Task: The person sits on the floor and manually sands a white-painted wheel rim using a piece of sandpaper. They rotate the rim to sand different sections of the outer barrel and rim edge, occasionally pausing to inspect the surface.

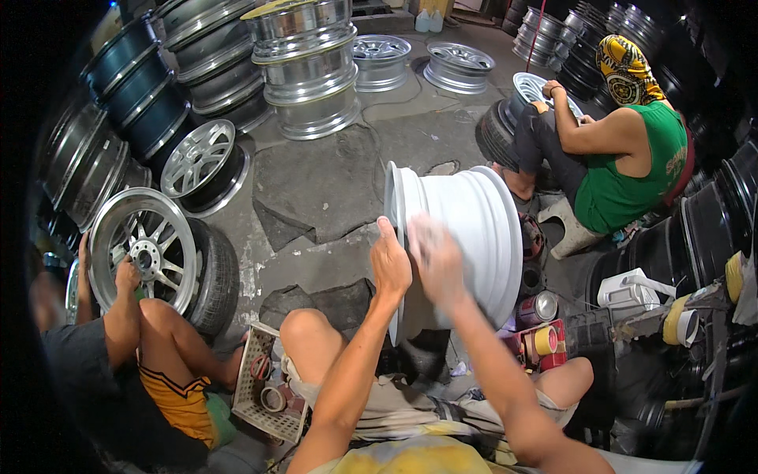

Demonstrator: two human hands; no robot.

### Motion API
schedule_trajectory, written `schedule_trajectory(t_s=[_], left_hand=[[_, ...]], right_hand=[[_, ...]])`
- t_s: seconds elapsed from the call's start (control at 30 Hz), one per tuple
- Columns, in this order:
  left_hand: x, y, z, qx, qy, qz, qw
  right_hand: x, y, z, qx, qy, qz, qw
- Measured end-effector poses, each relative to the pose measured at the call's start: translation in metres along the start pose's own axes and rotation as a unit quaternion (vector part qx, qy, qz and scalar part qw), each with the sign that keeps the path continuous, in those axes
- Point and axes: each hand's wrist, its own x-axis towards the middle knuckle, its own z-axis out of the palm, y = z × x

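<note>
A pale grey-white wheel rim (474, 229) stands on its side in front of me, between my knees. At its left lip is my left hand (390, 265), thumb pointing up and fingers closed round the edge. My right hand (438, 265) lies against the rim's outer barrel, just right of that lip. Motion smears its fingers, and whether it holds anything cannot be made out. The rim's lower part is partly hidden by my right forearm.
A plastic basket (260, 379) with tape rolls stands left of my knee. At left, a co-worker handles a silver spoked rim (142, 257) beside a tire (213, 276). Another in a green shirt (643, 166) works at far right. Stacked rims (308, 71) stand behind; cans (538, 308) sit at right.
</note>
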Motion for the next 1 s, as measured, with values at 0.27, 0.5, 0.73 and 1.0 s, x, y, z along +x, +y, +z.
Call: schedule_trajectory(t_s=[0.27,0.5,0.73,1.0], left_hand=[[-0.038,0.002,-0.002,0.008,-0.025,-0.003,1.000],[-0.012,-0.019,0.000,-0.055,-0.019,-0.017,0.998],[-0.046,-0.023,-0.007,-0.242,-0.011,-0.034,0.970],[-0.051,0.002,-0.002,0.019,-0.021,0.033,0.999]], right_hand=[[0.039,0.039,-0.001,-0.010,-0.086,0.070,0.994],[0.046,0.020,0.026,0.106,-0.029,0.098,0.989],[-0.002,-0.017,0.007,-0.014,-0.020,-0.058,0.998],[0.121,0.140,0.078,0.023,-0.154,0.178,0.972]])
